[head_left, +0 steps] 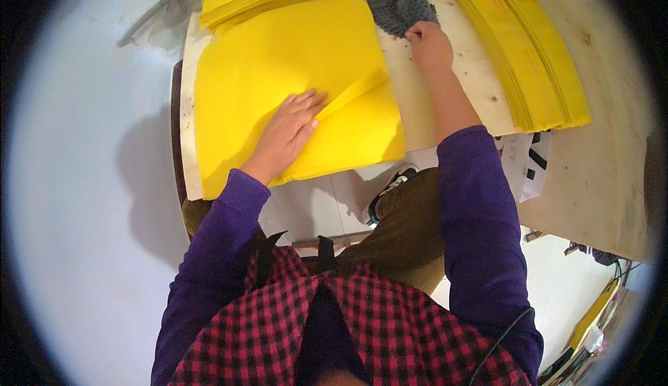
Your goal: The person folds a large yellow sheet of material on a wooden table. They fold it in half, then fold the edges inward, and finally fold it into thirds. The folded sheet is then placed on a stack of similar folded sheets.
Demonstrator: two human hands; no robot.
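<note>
One squarish yellow fabric sheet [292, 59] looks light, floppy, best edge-lifted; left hand [287, 130] rests fingers flat, ungripping; right hand [431, 43] pinches, contents unclear.

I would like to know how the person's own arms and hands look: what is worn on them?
Both arms wear plain purple long sleeves: the left sleeve ends near the wrist, the right sleeve higher, on the forearm. A thin black cable curves across the right one. The left hand and right hand wear no gloves.
</note>
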